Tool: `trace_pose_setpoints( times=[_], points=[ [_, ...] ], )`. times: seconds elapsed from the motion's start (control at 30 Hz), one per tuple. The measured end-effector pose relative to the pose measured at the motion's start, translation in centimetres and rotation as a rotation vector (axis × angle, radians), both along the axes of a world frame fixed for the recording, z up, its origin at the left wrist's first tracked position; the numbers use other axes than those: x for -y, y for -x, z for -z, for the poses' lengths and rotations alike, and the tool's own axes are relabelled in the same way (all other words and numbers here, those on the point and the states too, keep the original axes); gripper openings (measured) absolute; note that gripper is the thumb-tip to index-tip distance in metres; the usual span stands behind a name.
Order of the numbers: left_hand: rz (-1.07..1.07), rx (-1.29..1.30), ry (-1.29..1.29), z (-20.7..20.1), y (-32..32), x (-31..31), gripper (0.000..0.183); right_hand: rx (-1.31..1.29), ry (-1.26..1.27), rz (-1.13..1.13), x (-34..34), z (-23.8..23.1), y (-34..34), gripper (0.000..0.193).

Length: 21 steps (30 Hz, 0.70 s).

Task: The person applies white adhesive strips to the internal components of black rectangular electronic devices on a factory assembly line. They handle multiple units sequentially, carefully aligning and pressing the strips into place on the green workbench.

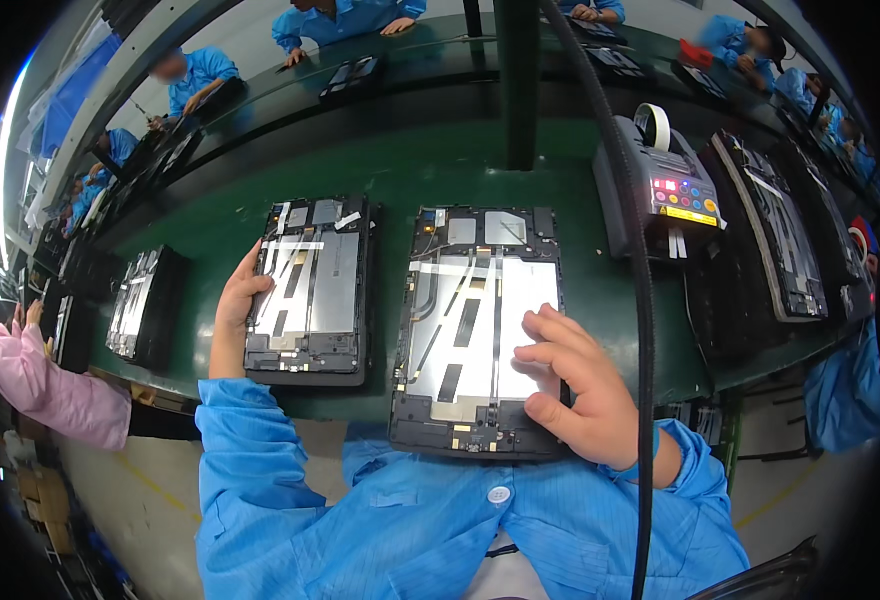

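Note:
Two opened tablets with bare inner parts lie side by side in front of me on the green bench. Silver plates, black strips, flat cables and bits of white tape show on both. My left hand (235,305) is closed on the left edge of the left tablet (332,290), its thumb over the rim. That tablet rests on a dark slab-like thing. My right hand (585,395) has its fingers spread over the lower right side of the nearer tablet (470,330), holding nothing. I cannot tell whether its fingertips touch the plate.
A grey tape dispenser (615,205) with lit buttons stands at the back right. Opened tablets are stacked at the right (775,235) and left (135,305). A black cable (644,330) hangs down past my right hand. A green post (518,90) rises behind; people work around.

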<state>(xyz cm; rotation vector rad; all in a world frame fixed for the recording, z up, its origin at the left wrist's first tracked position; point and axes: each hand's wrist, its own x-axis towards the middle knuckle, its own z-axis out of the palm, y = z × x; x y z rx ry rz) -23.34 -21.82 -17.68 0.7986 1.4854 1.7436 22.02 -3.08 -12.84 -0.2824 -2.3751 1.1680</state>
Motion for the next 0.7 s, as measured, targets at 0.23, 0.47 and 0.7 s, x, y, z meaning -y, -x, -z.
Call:
trace_pose_setpoints(
  times=[0.23, 0.47, 0.7],
  points=[
    [0.01, 0.007, 0.058, 0.6, 0.6, -1.7, 0.076, 0.005, -0.02, 0.012, -0.1, 0.6, 0.2, 0.037],
    [-0.058, -0.01, 0.094, 0.4, 0.6, -1.7, 0.08, 0.004, -0.057, 0.002, 0.0, 0.2, 0.4, 0.032],
    [-0.001, 0.045, 0.089, -0.8, -0.2, -2.1, 0.081, 0.023, -0.089, 0.006, 0.1, 0.3, 0.6, 0.035]
  ],
)
